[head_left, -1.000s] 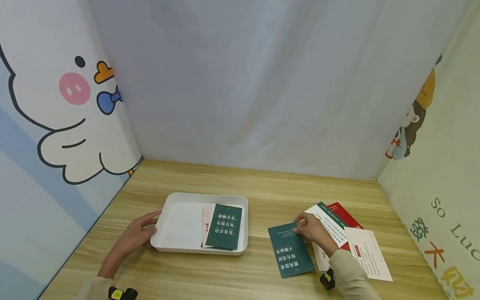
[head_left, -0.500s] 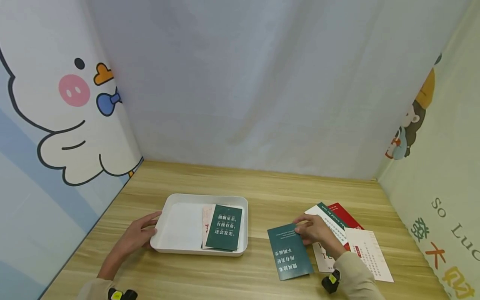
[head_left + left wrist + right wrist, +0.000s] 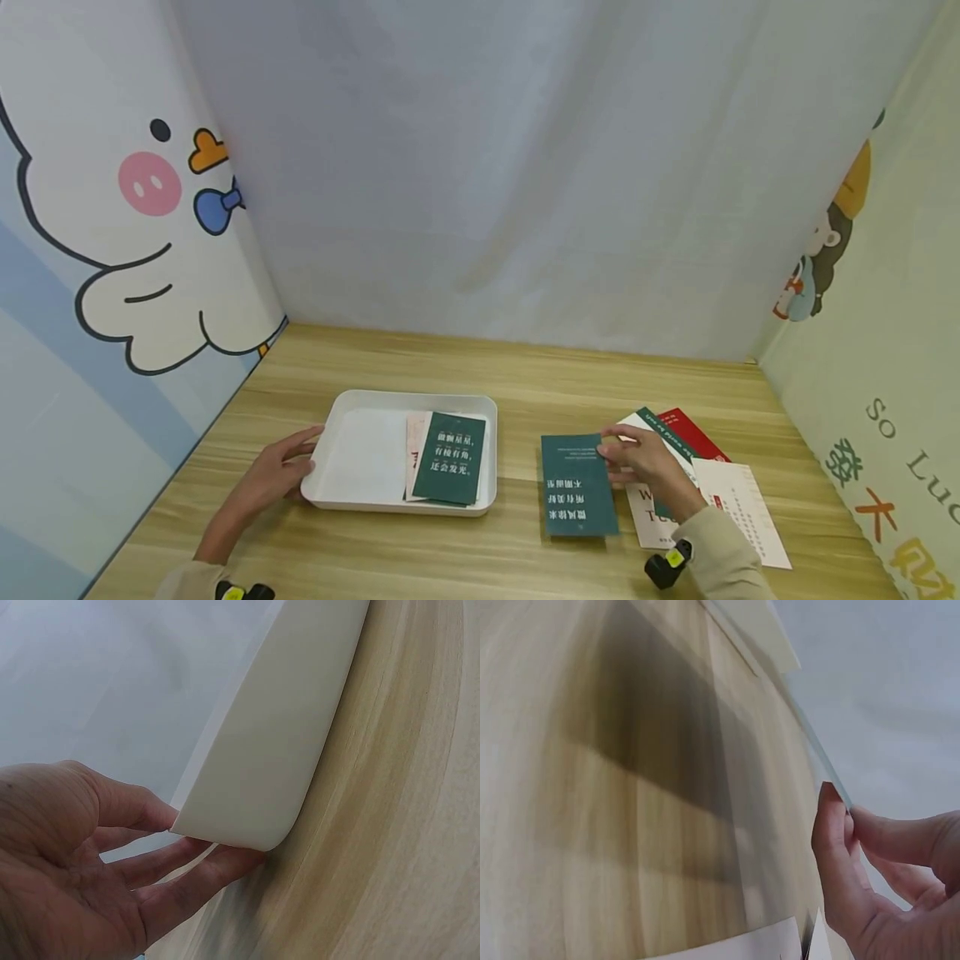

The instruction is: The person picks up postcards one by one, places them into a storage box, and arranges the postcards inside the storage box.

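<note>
The right hand [image 3: 651,468] pinches a dark green card with white writing [image 3: 574,493] by its top right corner, between the thumb and the fingers. In the right wrist view, the card shows as a thin edge, up off the wooden table [image 3: 450,558], and a big dark shadow lies on the wood. The writing on this card looks upside down from the head view.

Just beside the right hand is a messy pile of cards on the table. It has a red card [image 3: 697,432], a white and green card [image 3: 671,437], a cream card with small writing [image 3: 738,510] and a pale card with big letters [image 3: 651,523], partly hidden by the hand.

The left hand [image 3: 276,477] touches the left end of a white tray [image 3: 360,462]. Its fingers and thumb are spread apart, and their tips rest against the outside of the tray. Inside the tray, on the right side, another green card [image 3: 450,460] lies on top of a pink card [image 3: 412,450]. The tray sits flat on the table, well apart from the pile.
</note>
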`<state>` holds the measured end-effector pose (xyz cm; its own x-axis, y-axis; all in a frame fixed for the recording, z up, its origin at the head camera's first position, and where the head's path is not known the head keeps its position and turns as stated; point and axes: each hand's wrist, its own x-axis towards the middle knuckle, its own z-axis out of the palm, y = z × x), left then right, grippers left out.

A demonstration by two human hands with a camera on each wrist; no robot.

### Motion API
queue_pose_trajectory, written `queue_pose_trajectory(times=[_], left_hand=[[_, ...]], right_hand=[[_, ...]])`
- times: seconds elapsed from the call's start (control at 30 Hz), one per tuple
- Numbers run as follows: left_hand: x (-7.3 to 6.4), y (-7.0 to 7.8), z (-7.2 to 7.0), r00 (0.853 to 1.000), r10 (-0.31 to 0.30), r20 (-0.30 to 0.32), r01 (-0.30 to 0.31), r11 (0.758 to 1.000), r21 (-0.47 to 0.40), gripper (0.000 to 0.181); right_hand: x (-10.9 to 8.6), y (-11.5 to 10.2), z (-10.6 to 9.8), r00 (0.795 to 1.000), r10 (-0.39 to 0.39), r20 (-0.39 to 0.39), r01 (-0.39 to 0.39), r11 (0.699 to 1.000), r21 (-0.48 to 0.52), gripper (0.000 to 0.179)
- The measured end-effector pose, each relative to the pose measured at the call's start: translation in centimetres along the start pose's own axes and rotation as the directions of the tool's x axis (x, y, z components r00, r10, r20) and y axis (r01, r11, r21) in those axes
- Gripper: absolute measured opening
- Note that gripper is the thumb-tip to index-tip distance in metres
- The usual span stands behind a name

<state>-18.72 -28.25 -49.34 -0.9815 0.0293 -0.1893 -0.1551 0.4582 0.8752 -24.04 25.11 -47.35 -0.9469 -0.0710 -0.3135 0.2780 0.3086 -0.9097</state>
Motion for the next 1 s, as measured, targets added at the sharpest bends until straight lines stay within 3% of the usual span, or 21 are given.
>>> queue_pose_trajectory(times=[0.4, 0.77, 1.0], left_hand=[[0.0, -0.2, -0.1, 1.000, 0.014, 0.010, -0.014, 1.000, -0.013, 0.059], [-0.1, -0.1, -0.1, 1.000, 0.020, 0.011, -0.020, 1.000, -0.022, 0.060], [-0.2, 0.0, 0.0, 1.000, 0.014, 0.001, -0.014, 1.000, -0.013, 0.060]], right_hand=[[0.5, -0.9, 1.3, 0.999, -0.035, 0.011, 0.032, 0.974, 0.225, 0.052], [2.2, -3.7, 6.6, 0.993, -0.116, 0.005, 0.109, 0.948, 0.299, 0.044], [2.9, -4.4, 9.6, 0.987, -0.155, -0.042, 0.160, 0.926, 0.342, 0.040]])
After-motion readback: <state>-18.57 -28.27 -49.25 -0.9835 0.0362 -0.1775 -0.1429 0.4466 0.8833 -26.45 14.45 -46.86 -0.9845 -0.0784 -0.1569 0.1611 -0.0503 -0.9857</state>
